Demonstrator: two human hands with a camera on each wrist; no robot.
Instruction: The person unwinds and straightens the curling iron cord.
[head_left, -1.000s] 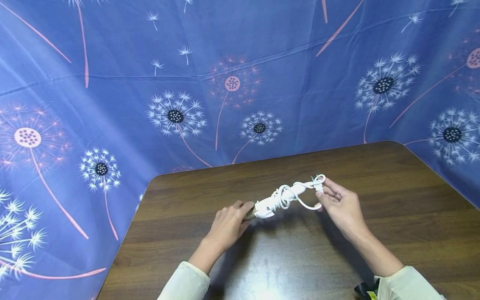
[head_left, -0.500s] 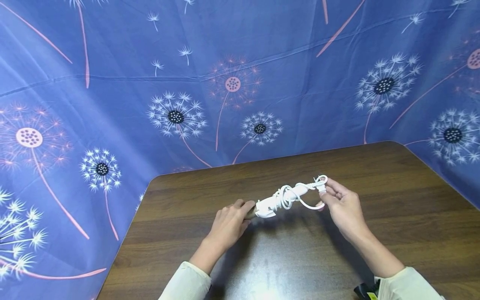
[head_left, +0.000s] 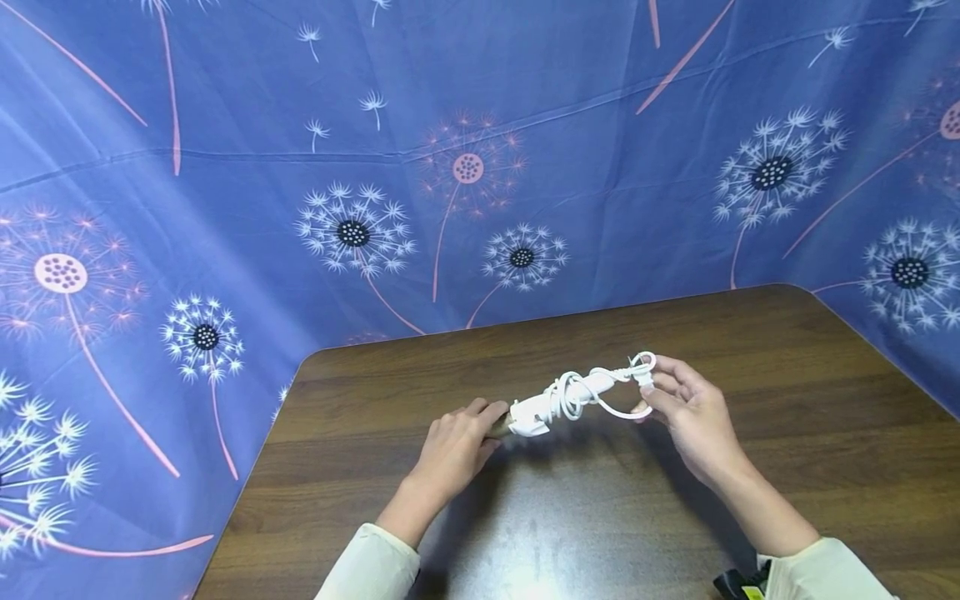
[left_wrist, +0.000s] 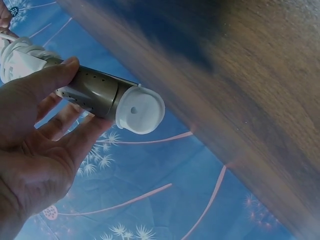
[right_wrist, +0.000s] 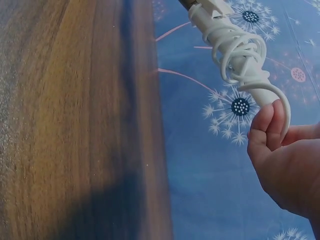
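Note:
A curling iron with a white handle (head_left: 530, 411) is held up over the table between both hands. Its metallic brown barrel (left_wrist: 97, 90) has small holes and a white round end cap (left_wrist: 145, 112). My left hand (head_left: 453, 450) grips the barrel, thumb on one side and fingers on the other in the left wrist view. The white cord (right_wrist: 235, 52) is wound in several loose loops round the handle. At the cord's end, my right hand (head_left: 697, 417) pinches a small white piece (head_left: 643, 380), partly hidden by the fingers, with a loop of cord beside it.
The brown wood-grain table (head_left: 360, 483) has rounded far corners. A blue cloth (head_left: 600, 208) with dandelion prints hangs behind and beside it. A black object (head_left: 738, 583) with a yellow-green patch shows by the right sleeve (head_left: 825, 571).

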